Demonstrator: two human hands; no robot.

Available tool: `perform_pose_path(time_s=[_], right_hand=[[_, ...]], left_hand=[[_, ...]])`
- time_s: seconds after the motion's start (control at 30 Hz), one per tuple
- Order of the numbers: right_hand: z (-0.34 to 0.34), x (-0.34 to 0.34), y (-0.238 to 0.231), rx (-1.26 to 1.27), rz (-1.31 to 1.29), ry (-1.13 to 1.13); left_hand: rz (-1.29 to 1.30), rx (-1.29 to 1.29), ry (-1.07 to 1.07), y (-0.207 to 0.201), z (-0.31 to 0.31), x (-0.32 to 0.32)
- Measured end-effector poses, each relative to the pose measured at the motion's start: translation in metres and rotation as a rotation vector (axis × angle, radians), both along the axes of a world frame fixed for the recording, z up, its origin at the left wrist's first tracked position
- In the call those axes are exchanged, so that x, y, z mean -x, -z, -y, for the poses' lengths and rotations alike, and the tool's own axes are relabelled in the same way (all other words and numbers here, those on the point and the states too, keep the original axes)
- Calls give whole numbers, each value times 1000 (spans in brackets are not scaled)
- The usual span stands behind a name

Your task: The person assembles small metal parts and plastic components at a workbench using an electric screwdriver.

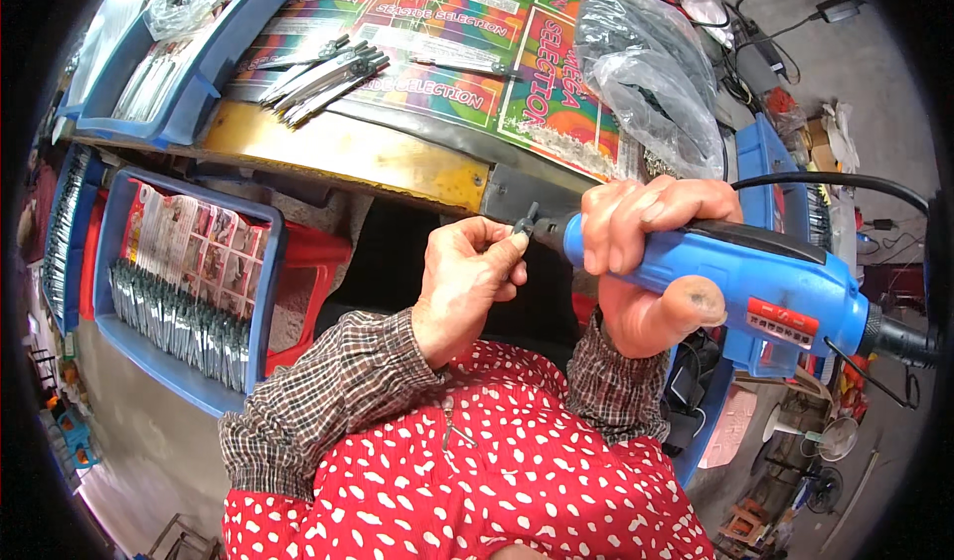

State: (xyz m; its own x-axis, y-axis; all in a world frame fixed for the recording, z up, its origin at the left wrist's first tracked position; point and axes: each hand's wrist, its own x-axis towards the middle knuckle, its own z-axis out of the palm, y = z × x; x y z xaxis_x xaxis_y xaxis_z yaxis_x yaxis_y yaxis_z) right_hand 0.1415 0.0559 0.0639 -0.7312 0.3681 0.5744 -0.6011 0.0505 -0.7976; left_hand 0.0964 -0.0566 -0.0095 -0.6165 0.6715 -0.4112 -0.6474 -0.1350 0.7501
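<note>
My left hand [467,277] is closed, with thumb and forefinger pinching a small dark grey piece [527,221]. The rest of that piece, if there is more, is hidden by my fingers. My right hand [646,232] wraps round a blue electric screwdriver [740,280], held level with its nose pointing left. The nose of the tool meets the dark piece at my left fingertips, just in front of the table edge. Beyond my hands, a heap of silver drawing compasses with black heads [323,75] lies on the table, and a single compass [462,66] lies apart to its right.
Colourful printed sheets [437,23] cover the table behind its yellow and metal edge [348,159]. A clear plastic bag [651,73] sits at the right. Blue bin [189,401] at left holds rows of compasses; another blue bin [204,93] stands on the table. A black cable [835,177] runs right.
</note>
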Motion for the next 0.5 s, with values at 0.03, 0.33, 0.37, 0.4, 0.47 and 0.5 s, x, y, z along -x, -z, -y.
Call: perform_pose_path(time_s=[0.03, 0.33, 0.37, 0.4, 0.47, 0.5], right_hand=[[-5, 0, 4, 75, -92, -100], [-9, -11, 2, 81, -257, -180], [-8, -13, 2, 85, -273, -180], [-8, -14, 2, 97, -239, -99], [-10, -16, 3, 115, -214, -19], [-12, -17, 4, 127, -192, 19]], left_hand=[[-4, -8, 3, 1, 0, 1], [-122, 31, 117, -3, 9, 1], [-149, 47, 117, -4, 12, 0], [-175, 62, 117, -3, 14, 0], [-223, 47, 118, 0, 22, 8], [-411, 59, 44, 0, 25, 13]])
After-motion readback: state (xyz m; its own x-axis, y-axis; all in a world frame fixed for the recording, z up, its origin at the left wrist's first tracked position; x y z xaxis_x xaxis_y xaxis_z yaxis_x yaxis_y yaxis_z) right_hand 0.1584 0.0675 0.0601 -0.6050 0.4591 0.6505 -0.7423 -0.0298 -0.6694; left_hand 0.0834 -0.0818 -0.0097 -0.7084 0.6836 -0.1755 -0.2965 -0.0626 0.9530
